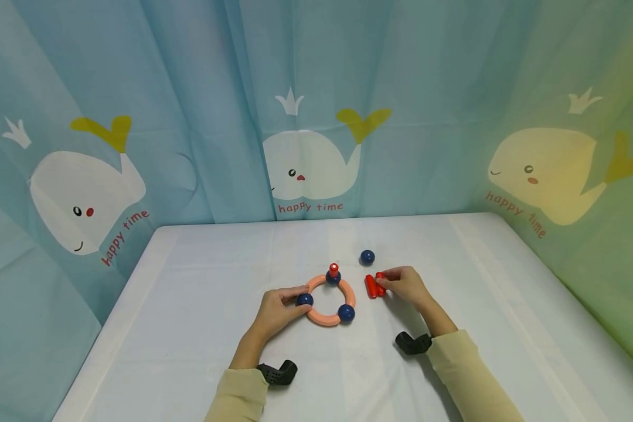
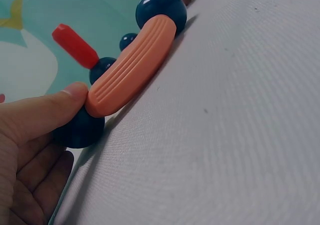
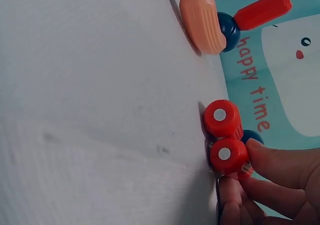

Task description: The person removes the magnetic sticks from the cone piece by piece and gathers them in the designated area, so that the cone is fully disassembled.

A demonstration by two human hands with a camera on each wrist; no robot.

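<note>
Ring of ribbed peach-orange arcs and glossy dark blue balls (image 1: 323,319), under left hand, with red rods at right hand

Ring: lying on the white cloth-covered surface (image 1: 200,281), near the middle, between both hands. Composed of three curved arcs, joined by three balls: left-side ball (image 1: 304,299), far ball (image 1: 333,277), near right-hand ball (image 1: 346,313).

Upright rod, red, faceted (image 1: 334,269): one, rising from the far ball.

Left hand (image 1: 274,312): at the left of the ring. Fingers closed about the left-side ball, thumb on the near side, by the joint with an orange arc.

Right hand (image 1: 410,285): to the right of the ring, well apart from it. Fingers pinching the right-hand red rod (image 3: 229,155), thumb above, other fingers at the outer side.

Left-hand red rod (image 1: 371,286): lying on the surface just beside the pinched one, near ends seemingly touching. Pale round disc visible on the end face of each, in the right wrist view.

Loose ball, glossy dark blue (image 1: 367,258): one, resting on the surface beyond the two red rods, apart from the ring.

Sleeves, pale yellow-green (image 1: 240,394): two, one per forearm.

Wrist-worn devices, black (image 1: 279,373): two, one per wrist.

Backdrop: blue-green fabric curtain (image 1: 216,88), printed with white whales, crowns and red lettering, "happy time".
</note>
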